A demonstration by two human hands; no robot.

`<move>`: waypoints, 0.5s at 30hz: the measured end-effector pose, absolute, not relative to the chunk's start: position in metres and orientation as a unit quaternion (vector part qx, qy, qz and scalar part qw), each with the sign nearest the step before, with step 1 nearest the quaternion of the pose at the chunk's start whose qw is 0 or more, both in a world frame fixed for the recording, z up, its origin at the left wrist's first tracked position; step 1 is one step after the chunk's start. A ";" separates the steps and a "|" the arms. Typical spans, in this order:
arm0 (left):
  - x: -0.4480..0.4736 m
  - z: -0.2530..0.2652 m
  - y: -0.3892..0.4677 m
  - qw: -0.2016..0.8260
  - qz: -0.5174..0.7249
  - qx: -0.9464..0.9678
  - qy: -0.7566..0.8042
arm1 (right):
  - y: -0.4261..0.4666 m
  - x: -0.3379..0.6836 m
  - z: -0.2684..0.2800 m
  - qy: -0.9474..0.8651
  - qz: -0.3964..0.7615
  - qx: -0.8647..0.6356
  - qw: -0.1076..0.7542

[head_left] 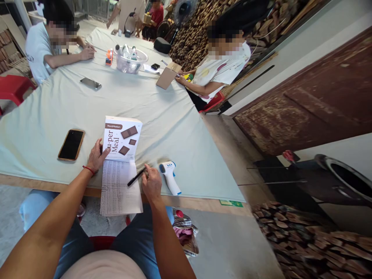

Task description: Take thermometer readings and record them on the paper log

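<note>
Our shirt [101, 267] fills six o'clock; our left hand [97, 155] grips the book [120, 170], seemingly steadying it; our right hand [152, 181] pinches a pen [136, 176]; writing would call for firm bracing.

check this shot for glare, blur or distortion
Head view: the book's cover print is sharp, its lower page's small print unreadable; head view: the far phone shows pale glare; head view: lower-right firewood looks smeared and stretched.

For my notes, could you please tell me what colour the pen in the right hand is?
The pen is black, as the head view shows.
</note>
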State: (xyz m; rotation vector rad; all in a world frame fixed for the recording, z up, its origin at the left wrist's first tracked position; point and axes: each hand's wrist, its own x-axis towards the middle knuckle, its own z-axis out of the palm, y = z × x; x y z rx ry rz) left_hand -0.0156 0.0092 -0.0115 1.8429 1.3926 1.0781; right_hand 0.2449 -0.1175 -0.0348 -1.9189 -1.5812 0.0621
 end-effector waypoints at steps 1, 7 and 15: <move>-0.016 -0.012 0.009 0.304 0.407 0.685 0.522 | -0.120 0.251 -0.031 -0.587 0.010 -0.740 0.328; -0.017 -0.009 0.009 0.303 0.415 0.679 0.525 | -0.134 0.313 -0.002 -0.426 -0.008 -0.885 0.189; -0.016 0.000 0.005 0.280 0.409 0.690 0.527 | -0.130 0.310 0.017 -0.408 0.221 -0.834 0.297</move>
